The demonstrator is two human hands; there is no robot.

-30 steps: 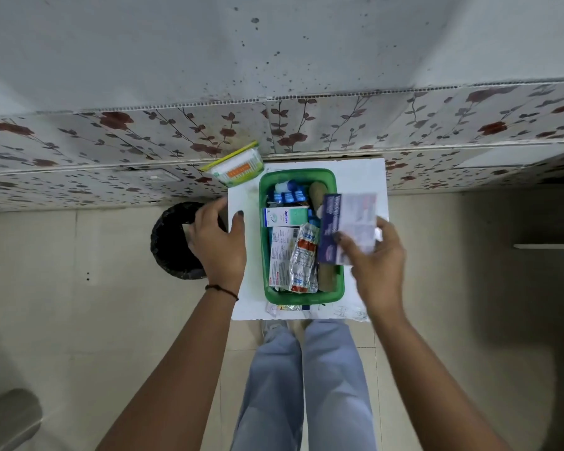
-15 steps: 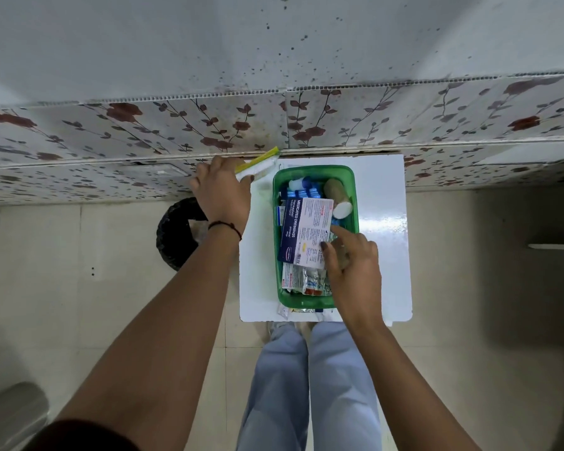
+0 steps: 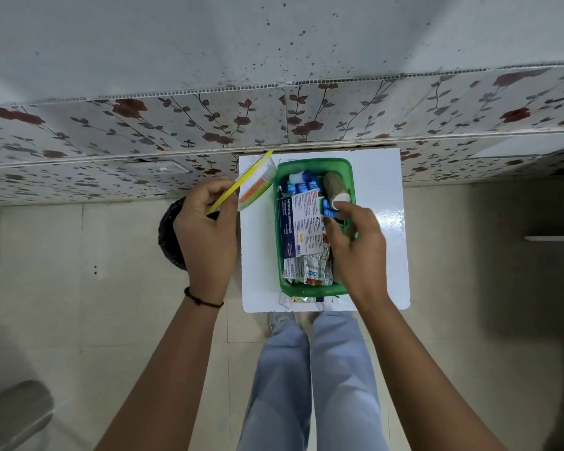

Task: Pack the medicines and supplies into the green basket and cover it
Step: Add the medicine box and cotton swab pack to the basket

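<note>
While left fingers [image 3: 223, 190] pinch the lid [image 3: 253, 182], right fingers [image 3: 336, 219] rest loosely inside the basket [image 3: 316, 289] on the white table [image 3: 385, 255].

A white table [image 3: 385, 177] stands against a floral wall [image 3: 144, 125]; a black bin [image 3: 168, 239] sits beside it on the tiled floor [image 3: 79, 304].

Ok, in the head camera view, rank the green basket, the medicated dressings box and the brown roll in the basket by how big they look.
Largest to smallest as they appear:
1. green basket
2. medicated dressings box, lying inside it
3. brown roll, at the basket's far right corner
</note>
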